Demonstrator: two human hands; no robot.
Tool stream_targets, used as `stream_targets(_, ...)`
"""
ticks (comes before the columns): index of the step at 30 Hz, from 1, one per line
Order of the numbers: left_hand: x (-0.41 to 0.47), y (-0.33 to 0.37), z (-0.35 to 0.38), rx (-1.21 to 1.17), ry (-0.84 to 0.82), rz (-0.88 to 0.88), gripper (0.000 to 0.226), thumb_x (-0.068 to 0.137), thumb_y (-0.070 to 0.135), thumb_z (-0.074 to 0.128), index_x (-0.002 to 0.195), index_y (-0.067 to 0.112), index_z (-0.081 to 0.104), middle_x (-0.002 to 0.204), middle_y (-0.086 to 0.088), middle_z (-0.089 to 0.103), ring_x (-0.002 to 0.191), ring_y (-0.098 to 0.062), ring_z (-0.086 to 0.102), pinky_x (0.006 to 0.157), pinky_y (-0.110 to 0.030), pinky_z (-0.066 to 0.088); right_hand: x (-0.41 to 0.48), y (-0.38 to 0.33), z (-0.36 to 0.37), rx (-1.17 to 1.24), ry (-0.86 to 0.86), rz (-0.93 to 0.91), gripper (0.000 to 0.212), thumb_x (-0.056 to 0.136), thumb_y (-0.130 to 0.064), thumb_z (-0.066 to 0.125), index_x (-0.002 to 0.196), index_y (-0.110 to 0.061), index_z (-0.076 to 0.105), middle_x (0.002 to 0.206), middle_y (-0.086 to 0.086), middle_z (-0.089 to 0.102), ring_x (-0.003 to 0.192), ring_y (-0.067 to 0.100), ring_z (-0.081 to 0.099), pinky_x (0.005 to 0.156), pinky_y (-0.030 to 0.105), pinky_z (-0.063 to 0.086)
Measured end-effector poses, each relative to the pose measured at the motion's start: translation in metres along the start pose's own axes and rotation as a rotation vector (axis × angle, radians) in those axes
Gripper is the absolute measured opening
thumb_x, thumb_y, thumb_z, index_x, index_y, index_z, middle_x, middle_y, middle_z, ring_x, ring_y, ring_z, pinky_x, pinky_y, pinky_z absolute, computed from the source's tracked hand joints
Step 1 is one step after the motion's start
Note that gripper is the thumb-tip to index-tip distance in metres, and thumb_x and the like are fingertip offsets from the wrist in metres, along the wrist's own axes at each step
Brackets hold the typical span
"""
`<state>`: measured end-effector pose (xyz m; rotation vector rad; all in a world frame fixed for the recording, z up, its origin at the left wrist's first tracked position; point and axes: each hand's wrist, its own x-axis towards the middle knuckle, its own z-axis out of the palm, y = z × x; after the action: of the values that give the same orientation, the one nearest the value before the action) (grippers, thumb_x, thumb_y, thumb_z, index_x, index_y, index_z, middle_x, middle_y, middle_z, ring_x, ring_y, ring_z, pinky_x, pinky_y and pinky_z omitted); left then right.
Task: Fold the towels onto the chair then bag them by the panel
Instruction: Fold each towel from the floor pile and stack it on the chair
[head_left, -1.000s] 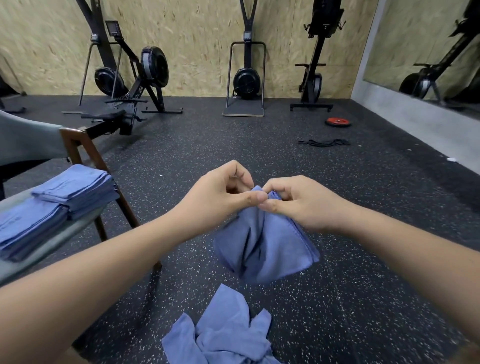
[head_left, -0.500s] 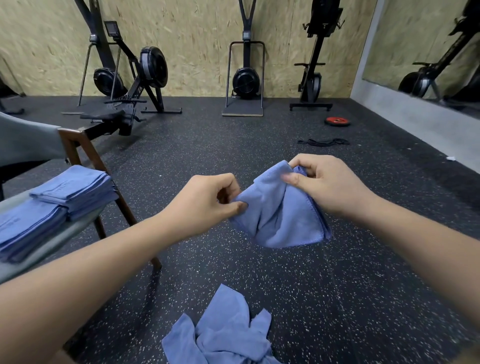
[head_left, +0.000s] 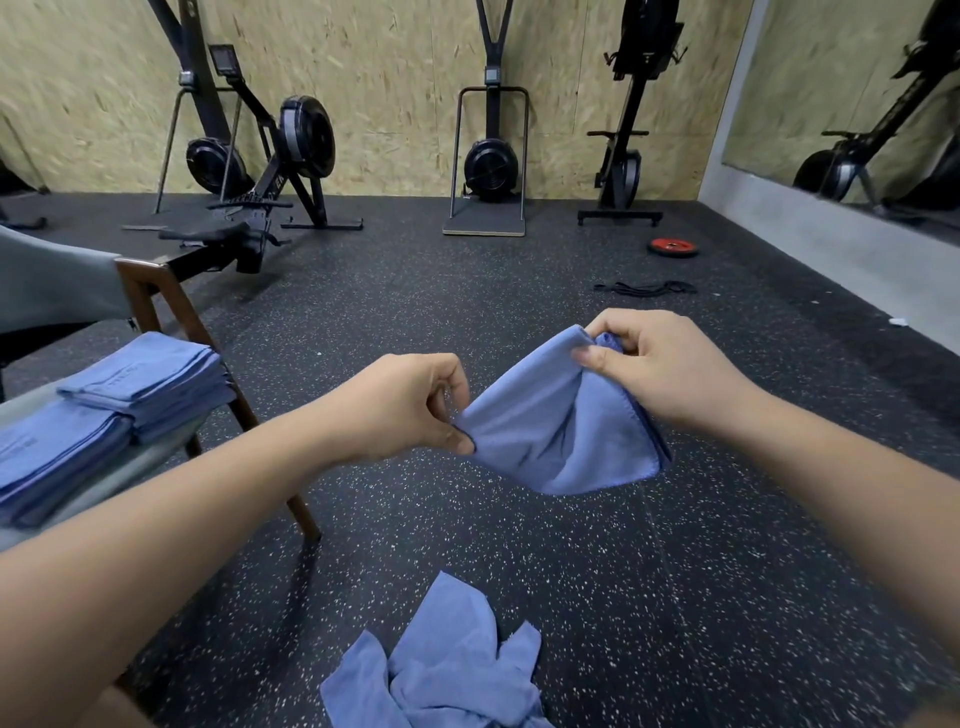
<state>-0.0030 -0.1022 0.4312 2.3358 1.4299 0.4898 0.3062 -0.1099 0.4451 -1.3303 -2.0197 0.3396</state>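
Blue towel (head_left: 556, 431) hangs between left hand (head_left: 400, 405) and right hand (head_left: 670, 369), fingers pinching its corners, fingertips partly buried in cloth.

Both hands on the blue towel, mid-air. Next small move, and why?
Probably draw the left hand and right hand apart to stretch the towel flat: each pinches an edge, yet the cloth between sags in folds, too slack to fold for the chair.

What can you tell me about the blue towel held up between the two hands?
The held towel is a blue cloth, soft and matte like microfibre, with a darker stitched hem along its right edge. It hangs in the air, partly opened, sagging into a creased pouch. The left hand pinches its lower left corner; the right hand pinches a higher corner. Nothing else touches it.
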Motion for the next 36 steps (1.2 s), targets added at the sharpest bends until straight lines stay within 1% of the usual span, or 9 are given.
stream_targets(5,-0.003,0.005,0.01,-0.001,0.058,0.12,0.048,0.076,0.057,0.091,0.108,0.035,0.064,0.095,0.012,0.069,0.083,-0.004,0.064,0.072,-0.021,0.05,-0.005,-0.008,0.01,-0.032,-0.085,-0.017,0.014,0.099,-0.035,0.074,0.088,-0.028,0.071,0.072,0.001,0.065,0.064,0.011,0.05,0.065,0.035,0.042)
stream_targets(11,-0.002,0.029,0.031,-0.134,0.2,0.19,0.024,0.089,0.042,0.082,0.102,0.031,0.066,0.092,0.012,0.073,0.089,-0.007,0.068,0.076,-0.028,0.055,-0.01,-0.02,0.03,-0.032,-0.138,-0.09,0.012,0.099,-0.036,0.073,0.091,-0.028,0.073,0.071,-0.008,0.066,0.065,0.005,0.052,0.063,0.026,0.039)
stream_targets(15,0.003,0.027,0.028,-0.099,0.248,0.111,0.016,0.09,0.03,0.08,0.085,0.025,0.065,0.073,0.01,0.066,0.067,-0.004,0.055,0.062,-0.019,0.043,-0.009,-0.018,0.036,-0.025,-0.145,-0.088,0.007,0.098,-0.036,0.075,0.102,-0.031,0.074,0.068,-0.005,0.064,0.062,0.005,0.048,0.062,0.028,0.038)
stream_targets(20,0.008,0.002,0.015,-0.127,0.264,-0.114,0.011,0.086,0.032,0.076,0.084,0.024,0.068,0.075,0.009,0.071,0.067,-0.006,0.06,0.062,-0.027,0.048,-0.008,-0.002,0.028,-0.057,-0.095,0.03,0.026,0.097,-0.035,0.075,0.122,-0.035,0.068,0.059,-0.018,0.058,0.062,0.0,0.053,0.06,0.014,0.036)
stream_targets(22,0.011,-0.016,0.008,-0.191,0.272,-0.209,0.007,0.085,0.03,0.073,0.084,0.024,0.07,0.074,0.008,0.073,0.068,-0.011,0.064,0.061,-0.029,0.053,-0.006,0.01,0.024,-0.08,-0.075,0.099,0.033,0.097,-0.036,0.074,0.129,-0.033,0.064,0.064,-0.015,0.063,0.066,-0.002,0.056,0.061,0.014,0.036)
stream_targets(25,0.014,-0.046,0.0,-0.321,0.261,-0.281,0.01,0.084,0.03,0.074,0.086,0.021,0.071,0.079,-0.001,0.076,0.069,-0.015,0.065,0.066,-0.042,0.062,-0.001,0.028,0.019,-0.099,-0.045,0.237,0.04,0.098,-0.039,0.074,0.134,-0.03,0.059,0.091,-0.008,0.072,0.087,0.009,0.064,0.073,0.029,0.041)
stream_targets(28,0.015,-0.069,-0.001,-0.428,0.266,-0.288,0.01,0.091,0.027,0.076,0.09,0.019,0.07,0.087,-0.005,0.078,0.076,-0.018,0.068,0.069,-0.044,0.066,0.0,0.043,0.015,-0.115,-0.006,0.347,0.03,0.098,-0.042,0.074,0.121,-0.027,0.061,0.101,-0.005,0.072,0.092,0.019,0.066,0.073,0.031,0.041)
stream_targets(32,0.017,-0.081,0.001,-0.492,0.274,-0.286,0.013,0.102,0.017,0.071,0.093,0.015,0.063,0.075,0.007,0.073,0.071,-0.012,0.066,0.061,-0.031,0.061,0.001,0.053,0.012,-0.172,0.056,0.345,0.021,0.1,-0.04,0.072,0.087,-0.025,0.067,0.082,-0.004,0.068,0.078,0.018,0.062,0.063,0.033,0.039)
stream_targets(36,0.018,-0.075,0.005,-0.515,0.312,-0.295,0.013,0.102,0.017,0.07,0.092,0.015,0.061,0.079,0.0,0.072,0.072,-0.014,0.065,0.059,-0.03,0.06,0.002,0.051,0.012,-0.033,0.147,0.343,0.026,0.099,-0.035,0.072,0.08,-0.019,0.065,0.065,-0.003,0.06,0.062,0.018,0.055,0.059,0.034,0.04)
